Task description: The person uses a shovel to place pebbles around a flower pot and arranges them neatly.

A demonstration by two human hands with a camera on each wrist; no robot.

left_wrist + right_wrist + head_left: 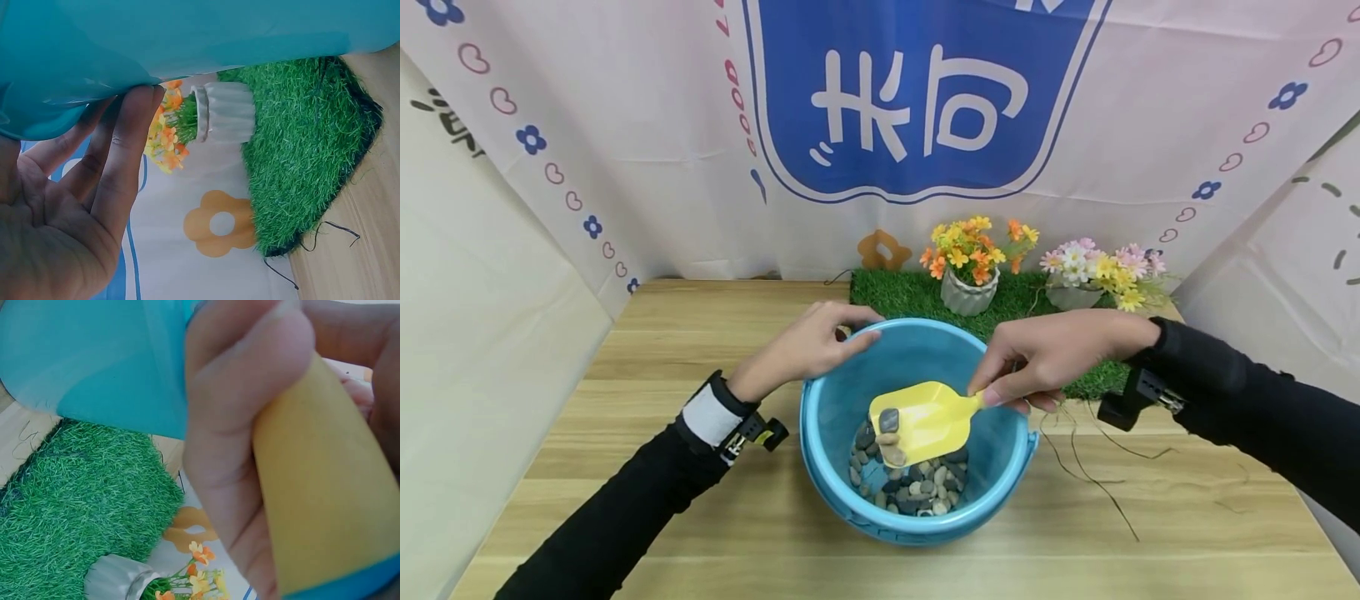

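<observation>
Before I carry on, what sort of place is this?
Probably an indoor tabletop set, perhaps staged for recording: a printed cloth backdrop hangs behind a wood-grain table, and a flowerpot stands on artificial-looking turf.

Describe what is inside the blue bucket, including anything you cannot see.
Grey and tan pebbles lie on the bottom of the blue bucket. Above them, the yellow scoop, gripped by the right hand, carries a few more. Its blade covers part of the bottom.
</observation>
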